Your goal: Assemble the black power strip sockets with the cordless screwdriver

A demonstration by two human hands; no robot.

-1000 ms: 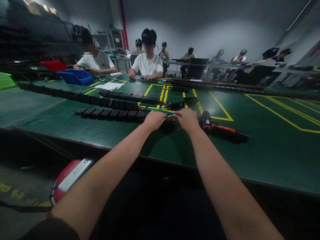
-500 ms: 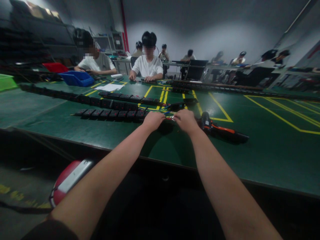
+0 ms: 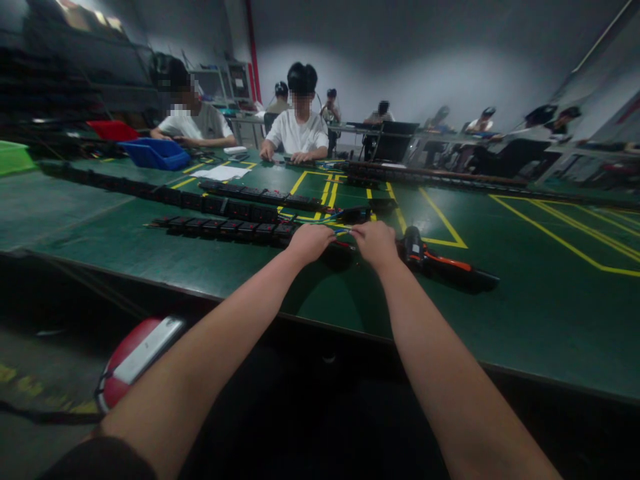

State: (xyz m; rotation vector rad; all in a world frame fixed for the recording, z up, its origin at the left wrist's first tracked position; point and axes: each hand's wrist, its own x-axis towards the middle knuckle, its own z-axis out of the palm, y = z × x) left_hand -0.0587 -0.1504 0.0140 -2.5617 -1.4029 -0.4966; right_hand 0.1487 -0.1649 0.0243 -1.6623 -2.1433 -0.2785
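My left hand [image 3: 311,241] is closed at the right end of a black segmented strip [image 3: 225,227] with red marks, which looks like a socket strip. Between finger and thumb it pinches thin blue and yellow-green wires [image 3: 343,232]. The other side of these wires is held by my right hand [image 3: 375,241], its fingers pinched together. A red wire [image 3: 346,245] with a shiny tip sticks out just below them. Right of my right hand lies a black and orange power tool [image 3: 450,261], probably a cordless drill. My fingers hide the exact grip points.
More black strips [image 3: 165,194] lie behind on the green table [image 3: 500,313], which has yellow tape lines. A blue bin [image 3: 155,155], a red bin [image 3: 111,131] and white paper [image 3: 221,173] are farther left. A person [image 3: 300,133] works across the table, others beyond.
Blue and yellow-green wires now show between my hands, where a shiny wire end was before. The red wire now hangs loose below. My hands have barely shifted.
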